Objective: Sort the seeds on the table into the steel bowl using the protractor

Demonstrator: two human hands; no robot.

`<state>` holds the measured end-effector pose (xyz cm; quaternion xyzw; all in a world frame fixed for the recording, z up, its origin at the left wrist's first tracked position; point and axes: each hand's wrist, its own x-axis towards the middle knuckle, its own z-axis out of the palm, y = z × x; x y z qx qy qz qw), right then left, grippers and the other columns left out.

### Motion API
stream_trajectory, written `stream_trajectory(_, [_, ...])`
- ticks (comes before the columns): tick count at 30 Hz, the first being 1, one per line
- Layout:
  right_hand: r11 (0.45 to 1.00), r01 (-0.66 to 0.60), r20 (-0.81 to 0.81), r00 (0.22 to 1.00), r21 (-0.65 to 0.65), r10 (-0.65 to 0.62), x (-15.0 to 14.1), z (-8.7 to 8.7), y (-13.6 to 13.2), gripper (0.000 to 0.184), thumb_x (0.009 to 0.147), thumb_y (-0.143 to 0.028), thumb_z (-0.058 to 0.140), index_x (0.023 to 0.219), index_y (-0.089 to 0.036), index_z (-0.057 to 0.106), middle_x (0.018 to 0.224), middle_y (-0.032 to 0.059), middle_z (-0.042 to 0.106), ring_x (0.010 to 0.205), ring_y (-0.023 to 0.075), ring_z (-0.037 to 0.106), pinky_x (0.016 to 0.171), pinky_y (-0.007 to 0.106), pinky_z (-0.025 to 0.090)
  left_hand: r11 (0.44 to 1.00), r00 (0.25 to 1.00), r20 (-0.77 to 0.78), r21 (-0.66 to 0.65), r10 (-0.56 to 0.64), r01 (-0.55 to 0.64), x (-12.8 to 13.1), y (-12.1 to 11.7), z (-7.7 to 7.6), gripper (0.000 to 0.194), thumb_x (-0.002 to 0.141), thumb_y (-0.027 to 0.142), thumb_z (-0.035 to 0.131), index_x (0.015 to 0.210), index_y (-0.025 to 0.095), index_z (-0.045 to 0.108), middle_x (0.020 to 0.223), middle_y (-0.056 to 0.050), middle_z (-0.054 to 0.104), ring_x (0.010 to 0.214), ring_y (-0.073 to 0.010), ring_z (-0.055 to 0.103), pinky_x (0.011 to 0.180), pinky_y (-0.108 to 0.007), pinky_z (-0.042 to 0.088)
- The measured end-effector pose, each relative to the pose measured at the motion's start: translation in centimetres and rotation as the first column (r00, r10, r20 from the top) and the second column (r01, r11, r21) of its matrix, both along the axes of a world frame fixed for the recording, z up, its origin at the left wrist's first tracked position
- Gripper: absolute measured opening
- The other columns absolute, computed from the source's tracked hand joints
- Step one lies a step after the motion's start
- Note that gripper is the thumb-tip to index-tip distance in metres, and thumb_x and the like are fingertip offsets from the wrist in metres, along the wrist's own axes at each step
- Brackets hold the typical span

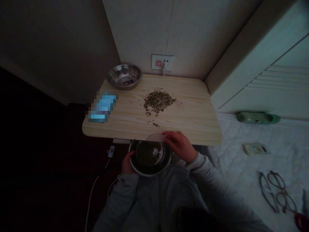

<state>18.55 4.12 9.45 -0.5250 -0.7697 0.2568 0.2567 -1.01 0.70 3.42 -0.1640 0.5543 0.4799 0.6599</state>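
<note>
My left hand [127,163] grips the left side of a round bowl [150,174] with a pale rim and dark inside. The bowl is just below the table's front edge, and small dark beans or pellets [147,154] lie in it. At that edge, above the bowl, my right hand [180,145] pinches a thin, pale, flat piece [155,137]; its exact kind is unclear. A loose pile of the same small dark pieces [159,100] is spread on the wooden table [193,119], with a few stray ones nearer the edge.
At the table's back left stands a shiny metal bowl [124,75]. A blurred-out lit phone [103,107] lies at the left edge. A plug sits in the wall socket [162,62]. On the white bedding at right are glasses [276,180], a remote-like device [256,149] and a green object [257,118].
</note>
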Motion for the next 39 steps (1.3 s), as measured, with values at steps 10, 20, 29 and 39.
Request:
stream_trajectory(10, [0.966, 0.257, -0.069, 0.965, 0.027, -0.254, -1.6, -0.7, 0.9, 0.026, 0.076, -0.029, 0.041, 0.098, -0.020, 0.051, 0.068, 0.0005, 0.059, 0.061, 0.0120, 0.051, 0.063, 0.026, 0.037, 0.999, 0.999, -0.034, 0.005, 0.042, -0.042, -0.1, 0.1, 0.3, 0.020, 0.064, 0.011, 0.048, 0.048, 0.017, 0.059, 0.039, -0.004, 0.058, 0.073, -0.0219, 0.061, 0.069, -0.030, 0.046])
stream_trajectory(20, [0.906, 0.412, 0.017, 0.910, 0.102, -0.415, -0.8, -1.2, 1.3, 0.026, 0.073, -0.029, 0.043, 0.096, -0.018, 0.051, 0.063, 0.0001, 0.059, 0.056, 0.0124, 0.051, 0.060, 0.025, 0.036, 0.999, 0.999, -0.025, 0.036, 0.033, -0.032, -0.5, -0.1, -0.2, 0.023, 0.066, 0.012, 0.046, 0.047, 0.016, 0.059, 0.046, -0.004, 0.062, 0.074, -0.0226, 0.061, 0.068, -0.034, 0.048])
stream_trajectory(29, [0.885, 0.454, 0.015, 0.889, 0.106, -0.458, -0.7, -1.2, 2.5, 0.025, 0.073, -0.028, 0.042, 0.094, -0.018, 0.050, 0.060, -0.0003, 0.058, 0.055, 0.0126, 0.052, 0.055, 0.024, 0.036, 0.999, 0.998, -0.055, 0.022, 0.026, -0.024, -0.4, 0.1, -0.1, 0.025, 0.066, 0.012, 0.045, 0.045, 0.020, 0.057, 0.040, 0.000, 0.060, 0.071, -0.0208, 0.061, 0.066, -0.032, 0.048])
stream_trajectory(39, [0.940, 0.327, 0.088, 0.938, 0.096, -0.335, -2.2, -0.9, 4.5, 0.026, 0.075, -0.028, 0.040, 0.097, -0.019, 0.049, 0.061, -0.0008, 0.059, 0.056, 0.0121, 0.052, 0.058, 0.024, 0.035, 0.994, 0.995, -0.010, 0.033, 0.103, -0.103, -1.5, 0.6, 1.1, 0.025, 0.067, 0.012, 0.043, 0.050, 0.014, 0.061, 0.046, -0.005, 0.063, 0.068, -0.0200, 0.062, 0.067, -0.028, 0.047])
